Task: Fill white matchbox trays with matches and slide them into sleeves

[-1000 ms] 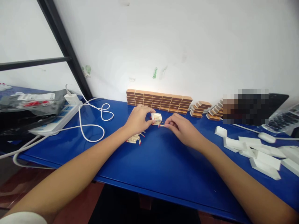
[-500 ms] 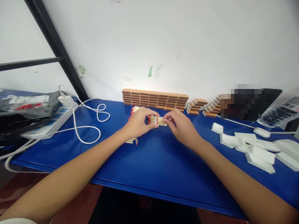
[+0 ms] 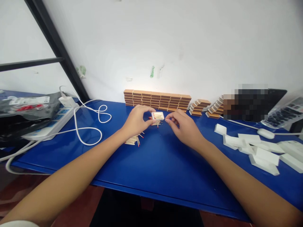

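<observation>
A small white matchbox tray with red-tipped matches in it is held between the thumb and fingers of my left hand. Just right of the tray, apart from it, is my right hand, its thumb and fingertips curled together; whether anything tiny is between them is hidden. A few matches show below the tray. More loose matches lie on the blue table under my left hand, partly covered by it.
Brown-sided matchbox sleeves are stacked in a row along the wall, with smaller stacks to their right. Several white trays lie in a pile at right. A white cable loops across the left side near a power strip.
My left hand has raised and tilted the tray slightly to the left and away. My right fingers, earlier touching the matches at the tray's right end, are now apart from it.
</observation>
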The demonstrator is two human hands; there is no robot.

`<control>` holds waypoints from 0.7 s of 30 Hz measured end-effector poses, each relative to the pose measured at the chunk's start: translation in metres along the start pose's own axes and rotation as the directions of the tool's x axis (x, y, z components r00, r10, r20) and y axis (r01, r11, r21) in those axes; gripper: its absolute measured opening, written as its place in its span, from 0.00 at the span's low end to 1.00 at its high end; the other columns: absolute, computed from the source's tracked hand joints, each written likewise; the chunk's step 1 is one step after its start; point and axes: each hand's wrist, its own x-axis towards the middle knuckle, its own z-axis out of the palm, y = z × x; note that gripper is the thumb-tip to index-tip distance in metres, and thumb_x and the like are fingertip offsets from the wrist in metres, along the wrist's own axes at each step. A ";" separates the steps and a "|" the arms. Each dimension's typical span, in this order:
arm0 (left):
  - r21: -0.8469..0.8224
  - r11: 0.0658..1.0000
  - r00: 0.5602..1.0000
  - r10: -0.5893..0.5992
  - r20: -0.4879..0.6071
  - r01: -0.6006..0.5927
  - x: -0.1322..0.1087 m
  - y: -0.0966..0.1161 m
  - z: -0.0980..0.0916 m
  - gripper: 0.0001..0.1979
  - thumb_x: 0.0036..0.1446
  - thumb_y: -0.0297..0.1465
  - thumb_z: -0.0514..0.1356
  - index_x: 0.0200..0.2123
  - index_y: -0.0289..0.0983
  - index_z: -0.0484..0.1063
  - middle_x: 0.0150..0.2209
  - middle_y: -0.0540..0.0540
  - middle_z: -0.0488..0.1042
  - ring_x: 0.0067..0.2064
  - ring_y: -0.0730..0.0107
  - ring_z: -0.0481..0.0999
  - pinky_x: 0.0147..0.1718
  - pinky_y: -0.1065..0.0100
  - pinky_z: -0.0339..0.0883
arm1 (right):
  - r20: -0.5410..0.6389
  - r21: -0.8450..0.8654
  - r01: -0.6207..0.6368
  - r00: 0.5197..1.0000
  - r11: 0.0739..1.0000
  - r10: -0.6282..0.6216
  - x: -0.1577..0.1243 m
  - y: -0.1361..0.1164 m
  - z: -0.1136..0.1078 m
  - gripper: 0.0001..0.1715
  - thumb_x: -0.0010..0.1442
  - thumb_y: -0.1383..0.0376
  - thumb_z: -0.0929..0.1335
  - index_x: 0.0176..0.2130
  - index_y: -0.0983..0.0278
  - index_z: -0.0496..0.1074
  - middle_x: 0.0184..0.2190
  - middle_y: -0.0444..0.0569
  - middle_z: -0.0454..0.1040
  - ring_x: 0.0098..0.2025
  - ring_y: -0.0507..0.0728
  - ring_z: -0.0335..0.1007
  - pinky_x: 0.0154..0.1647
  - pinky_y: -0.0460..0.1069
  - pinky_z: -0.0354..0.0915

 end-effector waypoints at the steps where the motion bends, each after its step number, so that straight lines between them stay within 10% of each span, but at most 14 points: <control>1: 0.024 0.999 0.999 -0.021 -0.033 0.022 0.001 -0.003 -0.001 0.17 0.54 0.27 0.77 0.45 0.41 0.80 0.48 0.48 0.83 0.51 0.56 0.79 0.54 0.54 0.69 | 0.019 -0.002 0.010 1.000 1.000 -0.010 0.000 0.002 0.001 0.07 0.73 0.66 0.65 0.45 0.60 0.74 0.39 0.51 0.71 0.41 0.61 0.71 0.43 0.56 0.69; 7: 0.065 0.997 0.993 -0.045 -0.109 0.053 0.003 -0.011 -0.001 0.17 0.55 0.28 0.77 0.47 0.40 0.80 0.50 0.48 0.83 0.53 0.57 0.78 0.56 0.54 0.69 | 0.180 -0.059 0.167 0.972 0.984 -0.154 0.004 0.013 0.019 0.17 0.71 0.71 0.63 0.54 0.60 0.75 0.48 0.58 0.71 0.51 0.65 0.67 0.49 0.60 0.70; 21: 0.054 0.998 0.994 -0.015 -0.106 0.021 0.002 -0.010 -0.002 0.17 0.55 0.28 0.77 0.47 0.39 0.79 0.50 0.47 0.83 0.52 0.56 0.78 0.56 0.53 0.69 | 0.227 -0.005 0.077 0.971 0.997 -0.074 0.004 0.016 0.018 0.05 0.71 0.65 0.67 0.39 0.59 0.71 0.41 0.53 0.74 0.45 0.64 0.65 0.48 0.60 0.66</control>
